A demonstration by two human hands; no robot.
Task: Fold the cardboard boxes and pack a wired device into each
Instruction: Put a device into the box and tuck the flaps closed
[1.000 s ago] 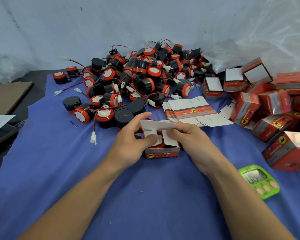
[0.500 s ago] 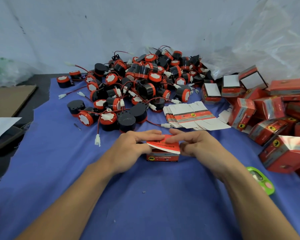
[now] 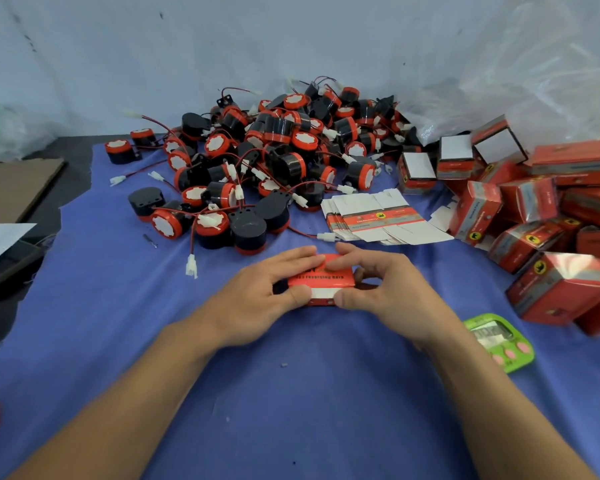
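Observation:
A small red cardboard box [image 3: 321, 279] sits on the blue cloth in the middle. My left hand [image 3: 264, 296] grips its left side, fingers over the lid and thumb at the white tuck flap in front. My right hand [image 3: 385, 292] grips the right side the same way, fingers on the lid, thumb at the flap. The lid lies nearly flat over the box; what is inside is hidden. A heap of black-and-red wired devices [image 3: 274, 161] lies behind. A fanned stack of flat box blanks [image 3: 378, 220] lies to the right of the heap.
Packed red boxes [image 3: 534, 209] pile up at the right, some with white open tops at the back. A green timer [image 3: 499, 341] lies by my right forearm. A loose white connector [image 3: 191, 266] hangs near the box. Brown cardboard [image 3: 11, 188] lies at far left.
The box's side flaps went in and the red lid came down from upright to almost flat. Both thumbs moved to the front flap and the fingers onto the lid.

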